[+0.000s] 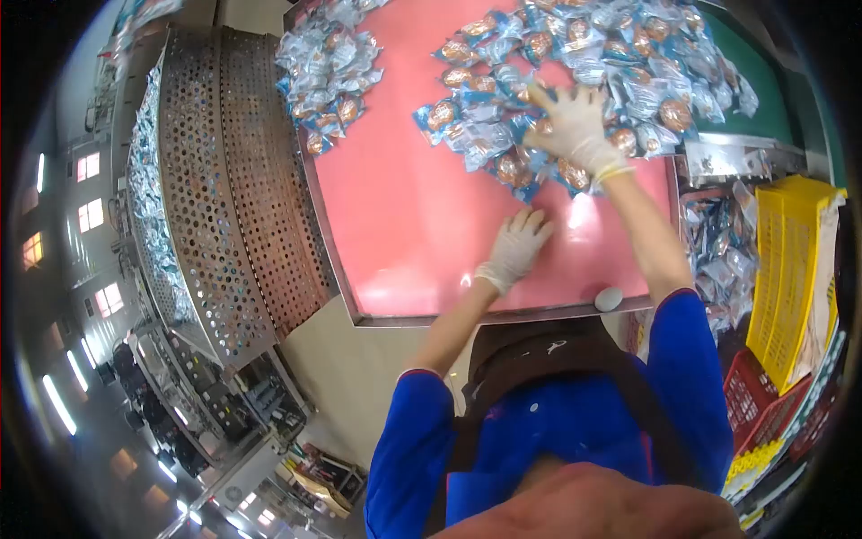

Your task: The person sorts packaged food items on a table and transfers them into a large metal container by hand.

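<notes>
My right hand [575,133], in a pale glove, reaches over a heap of small clear-and-blue packets [485,135] and touches some of them. Its fingers are spread, and no packet is plainly gripped. Many packets show a brown, rounded item inside. Nearer to me, my left hand [516,251], gloved as well, rests on the bare pink tabletop [404,225] just below the heap. Its fingers are stretched out, slightly apart, and hold nothing. A white egg-shaped object [609,298] lies at the table's near edge, below my right forearm.
A second pile of packets [328,76] sits at the table's far left. Beyond the left rim stands a perforated metal bin [233,180]. At right are a green surface [759,81], a yellow crate [790,269] and a red crate [750,395]. A metal rim [503,316] borders the table.
</notes>
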The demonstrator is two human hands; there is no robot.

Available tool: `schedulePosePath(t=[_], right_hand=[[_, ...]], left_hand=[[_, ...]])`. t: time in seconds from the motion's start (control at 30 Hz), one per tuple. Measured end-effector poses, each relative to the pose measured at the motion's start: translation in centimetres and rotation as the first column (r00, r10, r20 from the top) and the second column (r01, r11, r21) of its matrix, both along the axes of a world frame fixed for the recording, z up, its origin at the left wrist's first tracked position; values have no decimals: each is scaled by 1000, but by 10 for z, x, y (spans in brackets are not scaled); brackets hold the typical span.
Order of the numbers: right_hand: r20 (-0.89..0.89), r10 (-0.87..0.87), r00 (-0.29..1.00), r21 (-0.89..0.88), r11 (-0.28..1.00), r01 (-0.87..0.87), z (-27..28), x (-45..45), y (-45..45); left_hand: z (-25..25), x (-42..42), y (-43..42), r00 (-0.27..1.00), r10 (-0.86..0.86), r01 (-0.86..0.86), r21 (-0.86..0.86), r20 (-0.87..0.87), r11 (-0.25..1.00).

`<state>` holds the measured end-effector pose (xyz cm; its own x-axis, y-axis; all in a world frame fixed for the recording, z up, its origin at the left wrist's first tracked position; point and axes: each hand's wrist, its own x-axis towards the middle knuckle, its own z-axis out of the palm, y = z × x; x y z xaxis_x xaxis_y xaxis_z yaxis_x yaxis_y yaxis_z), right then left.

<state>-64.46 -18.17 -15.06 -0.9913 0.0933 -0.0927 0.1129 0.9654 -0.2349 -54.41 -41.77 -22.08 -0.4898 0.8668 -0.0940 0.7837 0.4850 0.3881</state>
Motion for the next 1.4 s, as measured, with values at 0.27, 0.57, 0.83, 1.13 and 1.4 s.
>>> schedulePosePath(t=[0.27, 0.57, 0.83, 1.13, 1.4], right_hand=[[-153, 223, 963, -212, 944, -252, -51, 65, -133], [21, 390, 921, -285, 885, -368, -14, 83, -84], [-90, 426, 900, -207, 876, -435, -6, 36, -166], [-127, -43, 991, -470, 882, -22, 3, 61, -225], [108, -164, 981, -355, 915, 192, -45, 173, -302]], left_hand=[[30, -57, -154, 977, -208, 194, -207, -47, 959], [28, -15, -196, 980, 86, -95, 39, 177, 995], [-8, 5, -212, 947, 316, -295, 237, -55, 926], [5, 6, -262, 837, 475, -526, 159, 272, 836], [9, 30, -264, 719, 577, -672, 175, 386, 720]])
